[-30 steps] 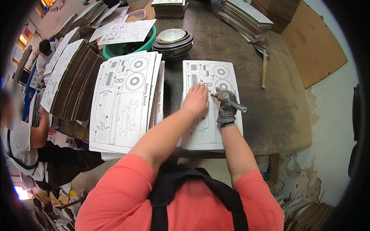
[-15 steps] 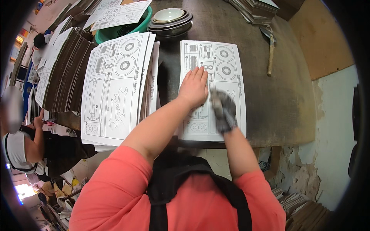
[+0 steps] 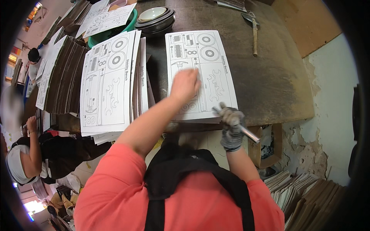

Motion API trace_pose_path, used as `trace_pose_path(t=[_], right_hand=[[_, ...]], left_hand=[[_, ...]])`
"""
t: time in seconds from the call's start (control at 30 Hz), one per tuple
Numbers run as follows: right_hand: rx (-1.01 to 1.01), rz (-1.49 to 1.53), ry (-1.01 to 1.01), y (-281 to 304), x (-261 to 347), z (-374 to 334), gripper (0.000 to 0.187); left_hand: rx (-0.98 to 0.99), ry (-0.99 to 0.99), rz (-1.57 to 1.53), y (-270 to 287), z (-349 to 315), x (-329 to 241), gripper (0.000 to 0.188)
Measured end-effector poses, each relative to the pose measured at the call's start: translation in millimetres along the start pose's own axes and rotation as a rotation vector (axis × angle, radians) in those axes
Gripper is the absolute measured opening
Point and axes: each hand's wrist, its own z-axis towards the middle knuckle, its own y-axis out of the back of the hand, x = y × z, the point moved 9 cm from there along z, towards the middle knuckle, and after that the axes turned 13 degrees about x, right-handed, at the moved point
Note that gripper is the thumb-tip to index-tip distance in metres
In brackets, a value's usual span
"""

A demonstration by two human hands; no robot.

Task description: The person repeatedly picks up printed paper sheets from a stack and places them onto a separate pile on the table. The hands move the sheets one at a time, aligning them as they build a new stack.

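Observation:
A white printed sheet (image 3: 216,90) with line drawings of tools and discs lies on the dark table in front of me. On its middle rests my left hand (image 3: 185,85), bare, with the fingers curled in; whether anything is under them is hidden. At the sheet's near right corner, my right hand (image 3: 232,122) wears a grey glove and is closed around a shiny metal rod (image 3: 249,134). One end of the rod sticks out to the lower right, and its other end seems to show near the sheet's edge.
Left of the sheet stands a stack of like printed boards (image 3: 111,82), with a taller stack (image 3: 67,73) beyond. Nested bowls (image 3: 155,21) and a green basin (image 3: 92,40) sit at the back. A wooden-handled tool (image 3: 254,38) lies far right. Another person (image 3: 25,158) works at left.
My left hand has gone from flat and spread to curled, slightly nearer me. My right hand has drawn back off the sheet to its near right corner, and the rod now shows clearly.

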Motion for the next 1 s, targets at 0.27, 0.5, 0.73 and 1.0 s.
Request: trace_pose_path(t=[0.27,0.5,0.73,1.0], right_hand=[[0.01,0.074,0.279,52.4,63.6,6.4,0.039],[-0.104,0.017,0.391,69.6,103.3,18.3,0.037],[-0.021,0.02,0.344,55.3,89.3,36.5,0.036],[0.09,0.203,0.283,55.7,50.4,49.5,0.035]], left_hand=[[0.183,-0.355,0.411,-24.7,-81.8,-88.7,0.048],[-0.202,-0.199,0.295,151.4,-73.6,-88.8,0.051],[-0.256,0.159,0.425,179.0,-176.2,20.5,0.052],[-0.181,0.442,-0.299,185.6,-240.7,97.4,0.04]])
